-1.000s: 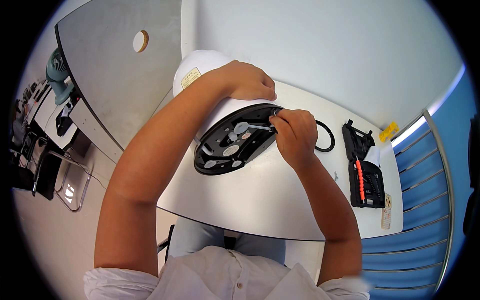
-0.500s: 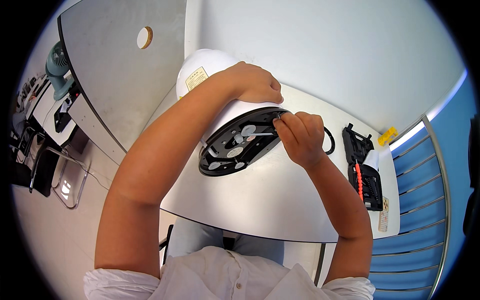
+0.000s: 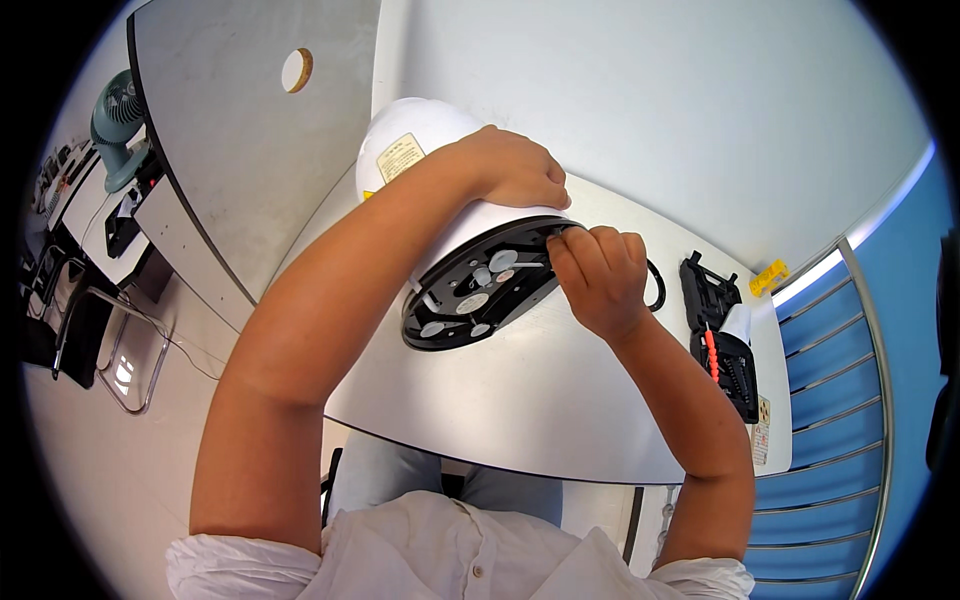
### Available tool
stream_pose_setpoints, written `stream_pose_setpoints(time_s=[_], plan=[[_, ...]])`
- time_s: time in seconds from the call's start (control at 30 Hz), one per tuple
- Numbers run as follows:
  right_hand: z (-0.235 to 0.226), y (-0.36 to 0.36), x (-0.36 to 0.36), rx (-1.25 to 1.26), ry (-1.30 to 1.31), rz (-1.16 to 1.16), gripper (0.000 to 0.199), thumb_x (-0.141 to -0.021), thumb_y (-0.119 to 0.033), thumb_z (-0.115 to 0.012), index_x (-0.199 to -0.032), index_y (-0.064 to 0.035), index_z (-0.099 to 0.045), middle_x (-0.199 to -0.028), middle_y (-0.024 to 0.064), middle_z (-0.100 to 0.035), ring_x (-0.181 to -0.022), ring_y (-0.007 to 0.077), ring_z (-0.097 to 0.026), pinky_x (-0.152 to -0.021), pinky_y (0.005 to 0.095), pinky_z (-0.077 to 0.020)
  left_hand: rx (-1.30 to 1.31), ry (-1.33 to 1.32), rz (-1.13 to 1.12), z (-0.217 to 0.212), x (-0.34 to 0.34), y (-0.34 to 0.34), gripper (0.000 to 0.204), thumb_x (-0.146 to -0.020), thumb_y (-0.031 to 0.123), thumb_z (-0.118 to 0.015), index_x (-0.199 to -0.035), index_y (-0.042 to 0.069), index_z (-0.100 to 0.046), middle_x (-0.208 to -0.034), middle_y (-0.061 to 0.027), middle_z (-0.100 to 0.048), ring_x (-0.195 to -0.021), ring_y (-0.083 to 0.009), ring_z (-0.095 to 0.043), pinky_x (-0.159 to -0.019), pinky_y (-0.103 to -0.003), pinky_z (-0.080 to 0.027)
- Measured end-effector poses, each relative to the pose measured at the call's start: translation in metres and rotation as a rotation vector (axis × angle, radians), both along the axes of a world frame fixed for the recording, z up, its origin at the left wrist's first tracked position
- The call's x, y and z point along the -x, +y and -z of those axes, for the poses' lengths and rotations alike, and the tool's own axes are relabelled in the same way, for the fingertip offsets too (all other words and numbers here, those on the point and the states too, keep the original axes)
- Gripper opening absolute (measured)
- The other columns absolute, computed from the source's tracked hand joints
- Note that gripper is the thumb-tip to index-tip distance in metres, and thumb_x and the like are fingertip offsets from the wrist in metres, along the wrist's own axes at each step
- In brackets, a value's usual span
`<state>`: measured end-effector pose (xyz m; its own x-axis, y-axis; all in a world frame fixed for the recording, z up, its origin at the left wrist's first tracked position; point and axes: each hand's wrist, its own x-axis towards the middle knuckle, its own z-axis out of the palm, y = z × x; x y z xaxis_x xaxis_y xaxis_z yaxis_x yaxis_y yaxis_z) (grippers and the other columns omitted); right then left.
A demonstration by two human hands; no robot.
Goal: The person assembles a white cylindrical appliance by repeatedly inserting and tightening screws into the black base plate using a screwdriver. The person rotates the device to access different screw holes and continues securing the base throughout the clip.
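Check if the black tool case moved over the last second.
No, the tool case keeps its place against the right edge of the white table.

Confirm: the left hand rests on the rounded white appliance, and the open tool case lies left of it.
No: the head view shows the open tool case right of the rounded white appliance. The left hand does rest on it.

Hands: two, a bare left hand point(image 3: 520, 172) and a bare right hand point(image 3: 603, 277)
White rounded plastic appliance point(image 3: 468, 233): one
Pale round discs point(image 3: 502, 261) on it: at least four
White bench point(image 3: 560, 400): one
Black ring point(image 3: 660, 286), far right: one, partly hidden
Black plastic tool case point(image 3: 708, 290), right: one
Orange-red ribbed rod point(image 3: 712, 356): one
Yellow plastic piece point(image 3: 769, 277): one
Teal fan point(image 3: 117, 118), left: one
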<state>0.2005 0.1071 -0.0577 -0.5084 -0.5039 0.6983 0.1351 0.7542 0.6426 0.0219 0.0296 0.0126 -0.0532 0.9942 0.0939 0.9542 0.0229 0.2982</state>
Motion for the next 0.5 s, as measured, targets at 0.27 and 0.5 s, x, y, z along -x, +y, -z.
stream_pose_setpoints(time_s=[0.27, 0.5], plan=[[0.001, -0.008, 0.001, 0.025, -0.006, 0.077, 0.016, -0.065, -0.008, -0.063, -0.081, -0.0087, -0.060, -0.082, 0.0009, -0.054, -0.067, 0.0160, -0.045, -0.055, 0.0304, -0.0259, 0.023, -0.011, -0.011, -0.001, -0.002, -0.002, 0.040, -0.082, 0.047, -0.050, -0.103, 0.020, -0.071, -0.099, -0.0076, -0.069, -0.095, -0.0260, -0.062, -0.086, -0.036, -0.046], [0.000, -0.012, 0.002, 0.027, -0.013, 0.119, 0.015, -0.065, -0.008, -0.063, -0.080, -0.0094, -0.059, -0.076, 0.0003, -0.049, -0.065, 0.0160, -0.042, -0.054, 0.0305, -0.0246, -0.008, -0.002, -0.005, 0.001, 0.001, -0.003, 0.039, -0.083, 0.047, -0.049, -0.098, 0.019, -0.072, -0.094, -0.0084, -0.070, -0.091, -0.0265, -0.062, -0.084, -0.036, -0.046]])
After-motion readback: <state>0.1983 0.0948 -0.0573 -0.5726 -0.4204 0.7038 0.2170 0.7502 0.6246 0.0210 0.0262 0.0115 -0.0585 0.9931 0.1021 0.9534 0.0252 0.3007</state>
